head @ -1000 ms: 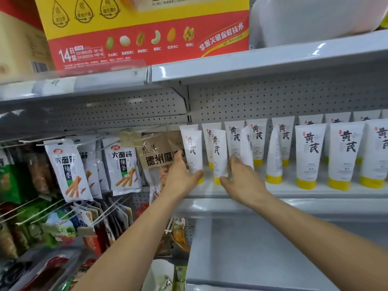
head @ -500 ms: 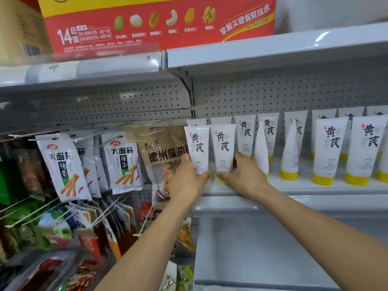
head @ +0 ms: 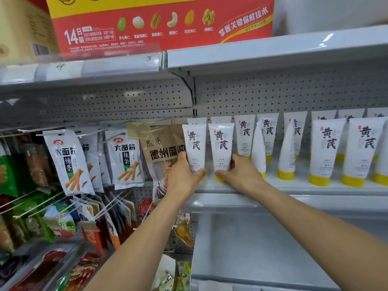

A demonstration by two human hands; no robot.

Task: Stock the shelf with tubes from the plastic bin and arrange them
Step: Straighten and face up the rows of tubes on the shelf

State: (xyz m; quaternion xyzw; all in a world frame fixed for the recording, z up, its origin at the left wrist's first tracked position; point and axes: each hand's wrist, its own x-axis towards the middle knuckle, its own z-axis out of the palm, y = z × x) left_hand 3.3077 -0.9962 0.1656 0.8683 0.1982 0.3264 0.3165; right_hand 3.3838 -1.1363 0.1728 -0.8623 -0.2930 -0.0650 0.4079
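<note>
White tubes with yellow caps and black characters stand cap-down in rows on the grey shelf (head: 294, 189). At the shelf's left end my left hand (head: 184, 177) grips the leftmost front tube (head: 193, 143) near its base. Beside it my right hand (head: 239, 175) holds the second front tube (head: 220, 143) at its lower part. Both tubes stand upright, side by side, faces forward. Behind and to the right stand more tubes (head: 328, 148), two of them turned sideways (head: 258, 152). The plastic bin is not in view.
Hanging snack packets (head: 69, 162) on wire hooks fill the bay to the left, one brown packet (head: 161, 148) right beside the leftmost tube. A red and yellow carton (head: 159, 24) sits on the shelf above. A bare grey shelf (head: 262, 248) lies below.
Both hands have turned the two leftmost front tubes face-forward and set them upright side by side. The view has shifted a little up and to the left.
</note>
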